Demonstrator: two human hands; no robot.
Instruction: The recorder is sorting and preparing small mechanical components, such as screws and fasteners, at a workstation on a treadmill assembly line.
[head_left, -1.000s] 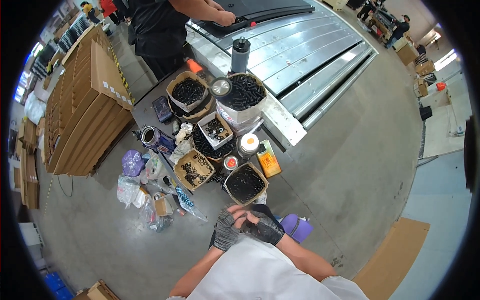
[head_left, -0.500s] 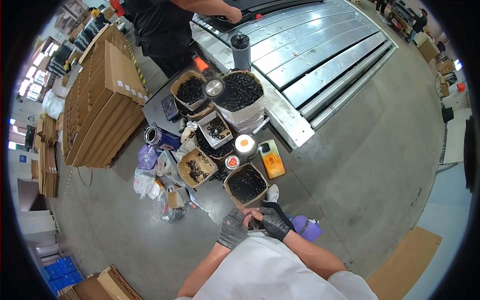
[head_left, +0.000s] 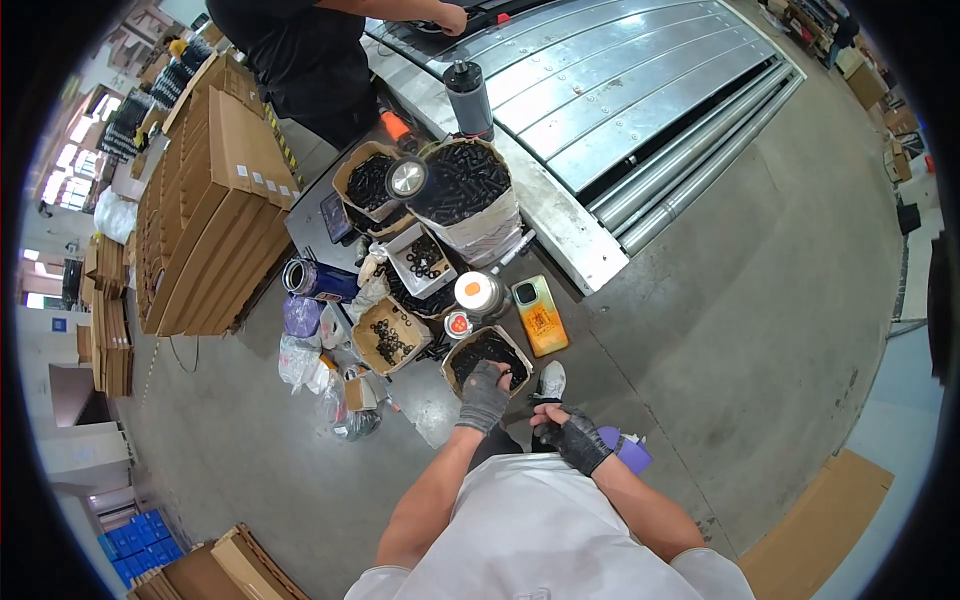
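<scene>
My left hand (head_left: 486, 398), in a grey fingerless glove, reaches over the near rim of a cardboard box (head_left: 527, 372) filled with small black parts (head_left: 487, 350). Its fingertips dip in among the parts and are mostly hidden. My right hand (head_left: 570, 437), gloved in darker grey, is held close to my body, right of and nearer than the box. Its thumb and fingers are drawn together in a pinch; whatever they hold is too small to make out. Behind the box stand a jar with a white lid (head_left: 478, 291) and a smaller red-and-white lidded container (head_left: 459, 324).
A phone in a yellow-orange case (head_left: 540, 318) lies right of the jars. Further boxes hold black rings (head_left: 390, 338) and black rods (head_left: 465, 180). A metal roller conveyor (head_left: 640, 90) runs behind, where a person (head_left: 300, 70) works. Stacked cardboard (head_left: 215, 220) stands at left.
My hands, together in front of me before, have parted. The left has gone forward into the box of black parts; the right has shifted slightly right.
</scene>
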